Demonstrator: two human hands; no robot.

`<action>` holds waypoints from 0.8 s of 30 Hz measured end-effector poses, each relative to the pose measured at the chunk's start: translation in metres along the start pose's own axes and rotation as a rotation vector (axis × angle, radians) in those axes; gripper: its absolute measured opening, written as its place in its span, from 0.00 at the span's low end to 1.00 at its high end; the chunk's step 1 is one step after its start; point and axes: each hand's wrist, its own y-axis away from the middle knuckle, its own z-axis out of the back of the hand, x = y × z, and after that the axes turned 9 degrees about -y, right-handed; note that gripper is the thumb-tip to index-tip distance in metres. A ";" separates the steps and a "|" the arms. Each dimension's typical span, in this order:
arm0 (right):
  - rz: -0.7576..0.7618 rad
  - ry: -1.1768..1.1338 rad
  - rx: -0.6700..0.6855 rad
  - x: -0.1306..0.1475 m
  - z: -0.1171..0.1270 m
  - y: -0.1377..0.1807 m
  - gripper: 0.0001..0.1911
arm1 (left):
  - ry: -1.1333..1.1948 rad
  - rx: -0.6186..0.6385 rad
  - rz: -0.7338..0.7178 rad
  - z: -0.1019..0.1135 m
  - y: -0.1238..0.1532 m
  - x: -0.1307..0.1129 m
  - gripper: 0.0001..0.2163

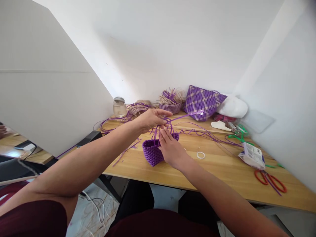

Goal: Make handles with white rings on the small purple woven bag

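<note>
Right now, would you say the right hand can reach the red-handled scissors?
Probably yes, if the right hand leaves the purple basket: the red-handled scissors lie to its right, handles exposed, with just a purple strip apparently overlapping them.

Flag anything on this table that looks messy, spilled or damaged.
Nothing looks spilled or damaged. Purple scraps litter the table left of the small purple basket, and loose purple strands sprawl untidily beside the glass jar.
</note>
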 end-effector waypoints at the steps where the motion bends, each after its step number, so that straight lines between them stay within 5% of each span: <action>1: -0.029 0.044 0.028 -0.001 -0.004 -0.004 0.27 | -0.009 -0.013 -0.006 0.000 -0.001 0.000 0.19; 10: -0.076 0.022 0.035 0.005 -0.023 0.003 0.12 | -0.046 -0.160 0.025 0.005 -0.012 0.009 0.15; 24: -0.134 -0.016 0.094 0.005 -0.024 0.002 0.12 | -0.019 -0.134 0.049 -0.002 -0.006 0.003 0.15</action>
